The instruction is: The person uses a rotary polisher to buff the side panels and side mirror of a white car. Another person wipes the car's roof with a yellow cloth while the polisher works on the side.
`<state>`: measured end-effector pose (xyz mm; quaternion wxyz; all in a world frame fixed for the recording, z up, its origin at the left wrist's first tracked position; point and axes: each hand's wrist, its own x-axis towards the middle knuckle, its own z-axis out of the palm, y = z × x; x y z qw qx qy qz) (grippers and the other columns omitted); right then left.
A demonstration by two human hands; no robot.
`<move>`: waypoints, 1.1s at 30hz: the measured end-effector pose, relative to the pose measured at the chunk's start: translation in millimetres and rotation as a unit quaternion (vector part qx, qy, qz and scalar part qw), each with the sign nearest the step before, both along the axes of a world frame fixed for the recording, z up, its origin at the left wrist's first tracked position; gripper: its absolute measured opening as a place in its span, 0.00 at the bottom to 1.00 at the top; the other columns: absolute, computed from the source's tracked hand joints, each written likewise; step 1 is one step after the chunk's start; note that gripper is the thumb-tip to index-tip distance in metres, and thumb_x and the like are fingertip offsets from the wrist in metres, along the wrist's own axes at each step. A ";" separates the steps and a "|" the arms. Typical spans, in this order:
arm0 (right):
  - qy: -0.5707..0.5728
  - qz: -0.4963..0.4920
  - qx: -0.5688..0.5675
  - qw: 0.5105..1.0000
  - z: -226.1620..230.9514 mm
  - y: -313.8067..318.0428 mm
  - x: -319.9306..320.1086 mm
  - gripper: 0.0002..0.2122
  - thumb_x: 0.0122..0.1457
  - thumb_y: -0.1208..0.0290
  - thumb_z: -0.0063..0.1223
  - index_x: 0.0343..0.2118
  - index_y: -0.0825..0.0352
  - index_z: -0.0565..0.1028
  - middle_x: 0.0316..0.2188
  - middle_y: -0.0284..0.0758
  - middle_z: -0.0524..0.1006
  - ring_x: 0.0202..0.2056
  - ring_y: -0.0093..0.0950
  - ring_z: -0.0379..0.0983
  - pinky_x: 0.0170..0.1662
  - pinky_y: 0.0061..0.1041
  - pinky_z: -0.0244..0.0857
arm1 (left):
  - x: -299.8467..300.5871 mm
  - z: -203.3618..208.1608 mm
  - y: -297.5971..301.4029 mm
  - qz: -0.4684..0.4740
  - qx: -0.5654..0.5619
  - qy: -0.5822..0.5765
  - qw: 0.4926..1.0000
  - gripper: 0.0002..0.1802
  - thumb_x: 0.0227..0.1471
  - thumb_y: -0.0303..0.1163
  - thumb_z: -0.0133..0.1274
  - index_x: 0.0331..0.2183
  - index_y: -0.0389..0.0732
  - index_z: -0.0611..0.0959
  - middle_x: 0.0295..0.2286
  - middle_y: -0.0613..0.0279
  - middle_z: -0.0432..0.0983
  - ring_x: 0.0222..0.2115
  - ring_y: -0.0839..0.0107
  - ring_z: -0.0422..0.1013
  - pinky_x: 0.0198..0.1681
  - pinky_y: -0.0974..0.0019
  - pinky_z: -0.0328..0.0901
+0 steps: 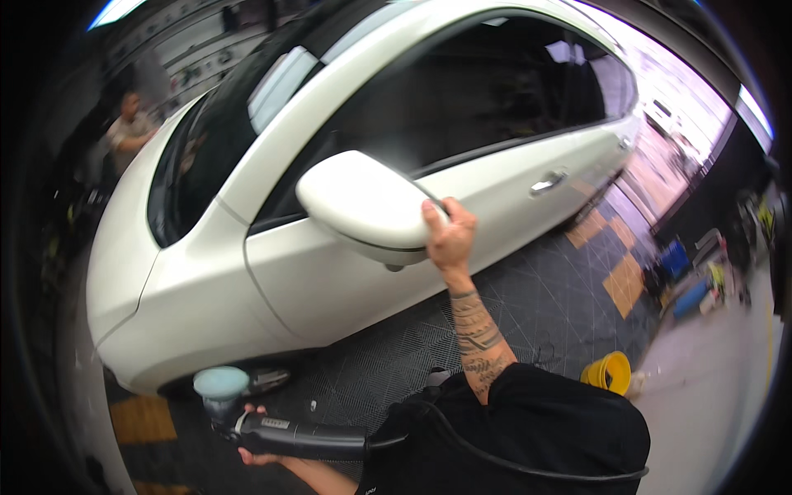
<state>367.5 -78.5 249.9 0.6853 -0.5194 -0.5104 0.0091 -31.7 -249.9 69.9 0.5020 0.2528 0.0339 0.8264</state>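
My left hand [259,457] is wrapped round a black corded polisher [309,438] at the lower left. The polisher's pale blue-green foam pad [221,380] faces up, beside the car's front wheel [271,380]. A black cord [470,445] runs from the tool's rear end across my black shirt. My right hand [451,237] grips the outer end of the white side mirror [363,200], thumb and fingers closed over its edge. The mirror sticks out from the front door of a white car [330,285]. My left palm is hidden behind the tool.
A yellow bucket [608,373] stands on the dark tiled floor [528,301] at my right. Bottles and tools [701,289] line the right wall. Across the bonnet, another person [132,136] stands at the far left. A bright doorway [660,140] opens at the upper right.
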 end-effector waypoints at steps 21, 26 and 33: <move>0.008 0.043 0.001 0.999 -0.4 7.7 11.9 0.15 0.58 0.64 0.51 0.24 0.74 0.75 0.17 0.30 0.73 0.21 0.18 0.65 0.25 0.18 0.57 | 21.4 18.8 29.5 0.150 -0.021 -0.040 0.988 0.44 0.43 0.45 0.54 0.61 0.54 0.58 0.51 0.48 0.60 0.42 0.47 0.64 0.40 0.47 0.67; 0.024 0.064 0.000 0.998 2.6 8.9 18.2 0.15 0.58 0.64 0.50 0.22 0.73 0.74 0.16 0.30 0.72 0.19 0.17 0.62 0.24 0.18 0.54 | 18.7 21.6 33.1 0.135 -0.009 -0.051 0.989 0.44 0.42 0.43 0.55 0.61 0.55 0.58 0.51 0.47 0.60 0.42 0.45 0.65 0.40 0.47 0.67; 0.010 0.044 -0.004 0.999 9.3 -7.2 9.6 0.15 0.58 0.64 0.50 0.21 0.72 0.73 0.16 0.29 0.71 0.19 0.16 0.61 0.23 0.17 0.53 | 17.7 21.0 35.7 0.102 0.009 -0.061 0.993 0.44 0.42 0.42 0.55 0.61 0.56 0.58 0.53 0.45 0.58 0.42 0.45 0.65 0.40 0.44 0.67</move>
